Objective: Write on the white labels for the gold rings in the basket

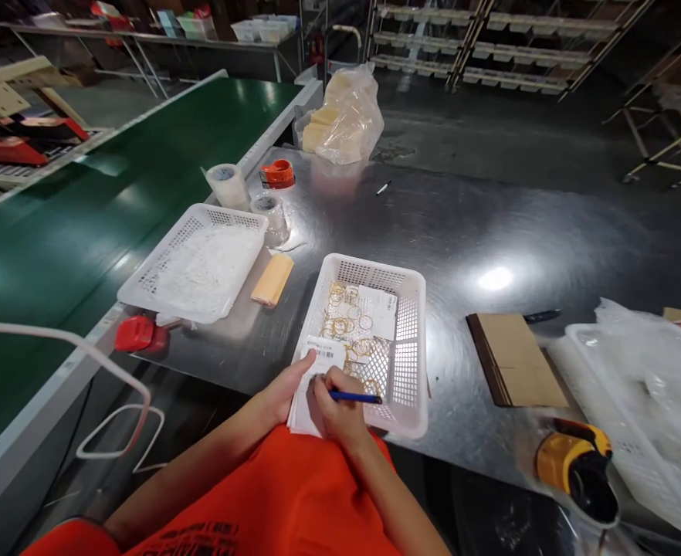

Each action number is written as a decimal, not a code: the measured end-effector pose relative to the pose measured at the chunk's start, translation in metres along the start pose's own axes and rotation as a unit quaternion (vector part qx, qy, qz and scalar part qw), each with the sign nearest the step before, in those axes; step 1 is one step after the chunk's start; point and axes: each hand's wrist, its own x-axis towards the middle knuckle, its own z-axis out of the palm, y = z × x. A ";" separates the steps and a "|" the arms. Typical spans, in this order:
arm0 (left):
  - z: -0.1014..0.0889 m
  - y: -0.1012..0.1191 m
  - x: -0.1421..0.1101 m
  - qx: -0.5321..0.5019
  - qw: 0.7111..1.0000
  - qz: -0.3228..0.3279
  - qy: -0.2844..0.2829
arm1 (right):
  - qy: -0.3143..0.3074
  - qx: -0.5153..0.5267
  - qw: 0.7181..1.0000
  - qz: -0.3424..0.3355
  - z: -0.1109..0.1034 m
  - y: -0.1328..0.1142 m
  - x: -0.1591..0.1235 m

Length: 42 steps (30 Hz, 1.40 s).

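Note:
My left hand (287, 388) grips a small stack of white paper slips (306, 409) by its left edge, the thumb on top near a printed barcode. Closed around a blue pen (355, 397), my right hand (340, 409) rests on the lower part of the slips; its fingers cover the pen's tip. Both hands are at the near left corner of a white perforated basket (407, 347). Inside the basket lie several gold-coloured wire rings (340, 324) and a white printed card (379, 311).
Left of the basket are a folded yellow packet (272, 279), another white basket (242, 255) lined with plastic, and tape rolls (228, 185). Flat cardboard (520, 359) and a yellow-black tool (572, 459) lie right. A green conveyor belt (143, 170) runs along the left.

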 end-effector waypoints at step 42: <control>0.013 -0.001 -0.005 -0.006 0.998 0.013 0.058 | -0.004 0.052 0.998 0.046 0.000 0.010 0.001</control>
